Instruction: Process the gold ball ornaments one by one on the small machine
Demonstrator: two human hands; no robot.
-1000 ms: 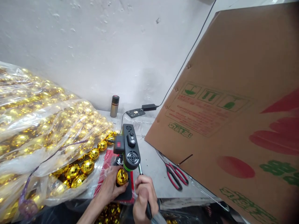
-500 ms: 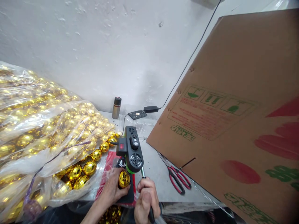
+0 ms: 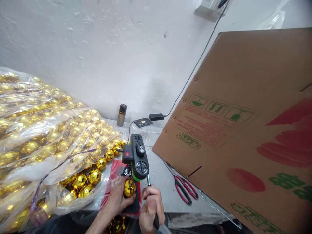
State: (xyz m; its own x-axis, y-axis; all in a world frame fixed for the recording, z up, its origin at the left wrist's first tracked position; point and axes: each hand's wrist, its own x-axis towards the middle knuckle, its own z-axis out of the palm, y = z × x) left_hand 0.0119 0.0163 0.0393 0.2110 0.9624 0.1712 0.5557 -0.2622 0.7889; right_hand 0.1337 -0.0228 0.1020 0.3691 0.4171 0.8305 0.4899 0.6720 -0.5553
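Between the fingers of my left hand (image 3: 117, 195) is a shiny gold faceted ball (image 3: 129, 188), at the near end of a black press-like machine (image 3: 139, 159) with round vents and a red switch at its side. My right hand (image 3: 152, 206) is wrapped round the handle of a metal lever (image 3: 149, 179) on the machine's right. Beneath the machine and my left hand lies a red plastic sheet (image 3: 105, 199). More gold faceted balls (image 3: 94, 176) spill from a large clear plastic bag (image 3: 46, 130) on the left.
Red-handled scissors (image 3: 186, 190) lie right of the lever. A big cardboard box (image 3: 219, 136) fills the right side. Behind the machine are a spray can (image 3: 121, 115) and a black power adapter (image 3: 156, 117), its cord rising to a wall socket (image 3: 209, 9).
The view has tilted up slightly, bringing more of the wall socket in. Both hands keep nearly the same place and grip.
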